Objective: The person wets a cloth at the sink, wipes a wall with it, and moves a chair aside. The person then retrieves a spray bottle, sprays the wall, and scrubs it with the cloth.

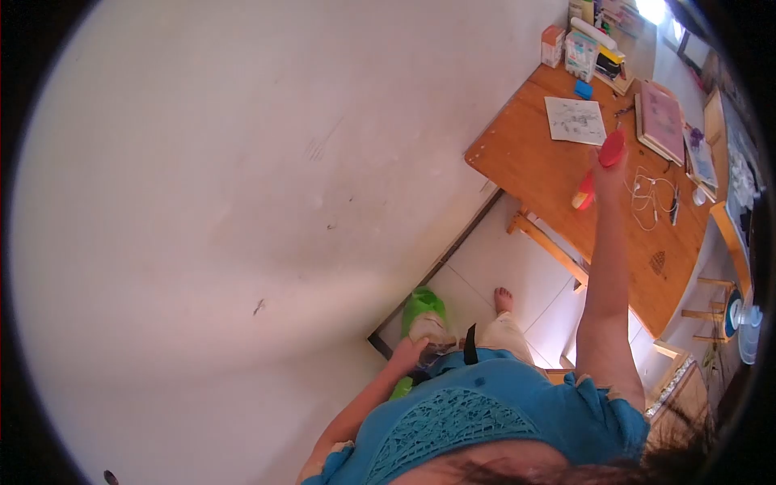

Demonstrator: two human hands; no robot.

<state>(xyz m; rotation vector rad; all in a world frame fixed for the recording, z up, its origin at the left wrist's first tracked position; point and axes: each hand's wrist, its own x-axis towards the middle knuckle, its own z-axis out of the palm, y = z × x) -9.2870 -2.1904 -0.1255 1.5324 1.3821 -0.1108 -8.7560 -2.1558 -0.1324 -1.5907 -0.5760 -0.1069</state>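
Observation:
My right hand (608, 174) reaches out over the wooden table (550, 186), closed around a red object (612, 149) with a yellowish end. Its rounded red part sticks out beyond the fingers, and the yellowish end shows on the near side; its exact kind is unclear. Low by my waist, my left hand (411, 354) is closed on the edge of a pale, partly see-through bag (432, 330). A bright green plastic bag (424, 303) lies against it, and my wrist and clothing hide part of both.
On the table lie a drawing sheet (575, 120), a blue item (583, 89), white earphones (644, 194) and a pink book (661, 121). Boxes (553, 46) and stationery crowd the far end. A white wall (242, 202) stands to the left; a stool (711, 311) is at right.

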